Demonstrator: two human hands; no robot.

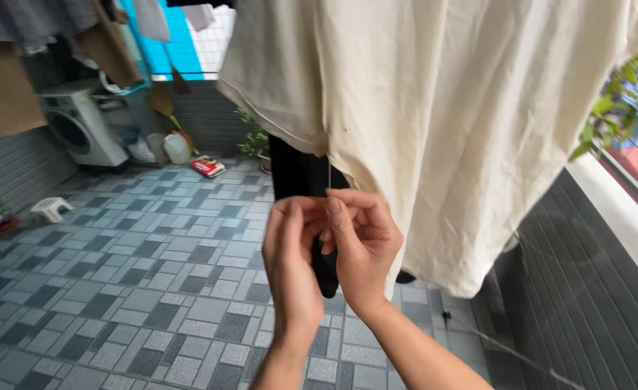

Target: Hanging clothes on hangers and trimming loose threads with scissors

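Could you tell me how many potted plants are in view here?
2: one plant stands on the floor by the far wall, left of the cream cloth; another plant leans in at the right edge. Others may hide behind the cloth.

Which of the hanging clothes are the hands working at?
The big cream cloth in front; both hands pinch a thread below its hem. The grey and brown clothes hang far off at left.

One flat red-and-white packet (208, 167) lies on the tiled floor (117, 289), near the far wall. One white jug (177, 148) with a pale cap stands just beside it. No signs or screens visible.
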